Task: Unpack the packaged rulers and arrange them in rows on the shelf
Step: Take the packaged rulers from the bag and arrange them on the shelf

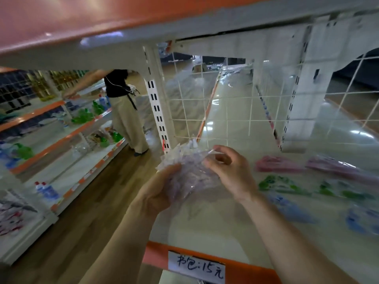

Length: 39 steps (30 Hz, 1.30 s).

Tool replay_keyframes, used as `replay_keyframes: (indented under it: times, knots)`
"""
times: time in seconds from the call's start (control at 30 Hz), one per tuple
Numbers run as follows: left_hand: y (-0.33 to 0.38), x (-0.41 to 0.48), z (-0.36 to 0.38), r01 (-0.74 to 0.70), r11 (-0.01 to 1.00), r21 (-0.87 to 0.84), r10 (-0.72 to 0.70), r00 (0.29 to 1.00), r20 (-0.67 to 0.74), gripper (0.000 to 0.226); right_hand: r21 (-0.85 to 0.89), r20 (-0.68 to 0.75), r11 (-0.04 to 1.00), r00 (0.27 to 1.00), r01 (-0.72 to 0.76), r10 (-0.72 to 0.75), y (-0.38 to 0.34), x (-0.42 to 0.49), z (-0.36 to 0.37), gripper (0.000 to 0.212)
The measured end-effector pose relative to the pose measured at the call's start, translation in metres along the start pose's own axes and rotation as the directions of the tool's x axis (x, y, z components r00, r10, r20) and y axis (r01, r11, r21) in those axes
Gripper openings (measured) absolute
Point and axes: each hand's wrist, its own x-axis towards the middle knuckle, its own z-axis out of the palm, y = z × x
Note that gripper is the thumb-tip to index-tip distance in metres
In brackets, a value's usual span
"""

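One clear packet of purple rulers (190,173) is held at the centre of the frame, above the cream shelf (205,226). The left hand (158,191) grips it from below and the right hand (227,169) pinches its top edge. At the right of the frame six blurred bundles lie on the shelf in rows: one pink (274,163), one purple (336,167), two green (274,184) and two blue (291,209). A white wire grid (215,103) backs the shelf. A paper tag (196,265) on its orange front edge reads "书包:15元". At the left are a wooden floor (92,212), stocked shelving (61,138) and another person (121,111).
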Motion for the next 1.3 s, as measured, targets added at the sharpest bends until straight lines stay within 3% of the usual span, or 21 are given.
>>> replay_keyframes:
  times: [0.07,0.17,0.2,0.3,0.33,0.47,0.53,0.6,0.7,0.83,0.9,1.03,1.13,1.3]
  knots:
    - [-0.002,0.003,-0.001,0.003,1.0,-0.029,-0.002,1.0,0.031,0.031,0.0,-0.035,0.999,0.999,0.032,-0.032,-0.001,0.001,0.0,0.031]
    - [-0.001,0.01,-0.006,0.0,1.0,-0.019,0.003,0.986,0.164,0.069,-0.049,-0.048,0.996,0.996,0.072,-0.074,0.0,-0.001,0.001,0.029]
    - [0.001,0.011,-0.005,0.002,1.0,0.0,-0.002,0.98,0.199,0.069,-0.053,-0.064,0.996,0.995,0.072,-0.075,0.0,-0.002,0.0,0.03]
    - [0.003,0.012,-0.004,-0.028,1.0,0.011,0.024,0.969,0.246,0.027,-0.081,-0.08,0.991,0.99,0.11,-0.117,-0.002,0.0,0.001,0.034]
    - [0.002,0.011,-0.004,-0.046,0.999,0.014,0.041,0.968,0.247,0.024,-0.137,-0.079,0.979,0.983,0.152,-0.164,-0.001,0.0,0.0,0.033]
    - [0.001,0.007,-0.003,-0.083,0.995,0.05,0.073,0.981,0.178,0.04,-0.332,0.003,0.88,0.933,0.341,-0.36,0.007,-0.002,-0.005,0.015]
    - [0.0,0.005,0.0,-0.091,0.995,0.046,0.081,0.98,0.179,0.031,-0.439,0.039,0.813,0.912,0.383,-0.409,0.012,0.0,-0.009,0.017]
    - [0.001,0.004,-0.003,-0.083,0.995,0.053,0.071,0.98,0.184,0.022,-0.5,0.098,0.766,0.905,0.404,-0.413,0.014,0.0,-0.011,0.024]
    - [0.002,0.001,-0.009,-0.058,0.996,0.063,0.048,0.987,0.152,0.034,-0.556,0.197,0.729,0.916,0.399,-0.351,0.014,0.002,-0.008,0.027]
    - [0.004,-0.005,-0.009,-0.096,0.99,-0.107,0.106,0.991,0.088,0.055,-0.589,0.108,0.676,0.873,0.442,-0.476,0.013,0.002,-0.001,0.017]
    - [0.004,-0.004,-0.011,-0.104,0.987,-0.123,0.119,0.985,0.122,0.061,-0.555,0.033,0.695,0.846,0.458,-0.532,0.013,-0.001,0.004,0.011]
    - [-0.003,0.007,-0.016,-0.151,0.988,0.017,0.145,0.971,0.188,0.042,-0.51,-0.051,0.77,0.88,0.384,-0.473,0.012,-0.004,0.006,0.011]
    - [-0.008,0.012,-0.013,-0.186,0.981,0.055,0.172,0.965,0.197,0.024,-0.542,0.003,0.784,0.933,0.303,-0.359,0.006,-0.002,-0.001,0.014]
    - [-0.011,0.02,-0.014,-0.264,0.964,0.022,0.249,0.93,0.271,0.031,-0.75,0.225,0.573,0.942,0.331,-0.249,-0.021,-0.005,-0.024,0.012]
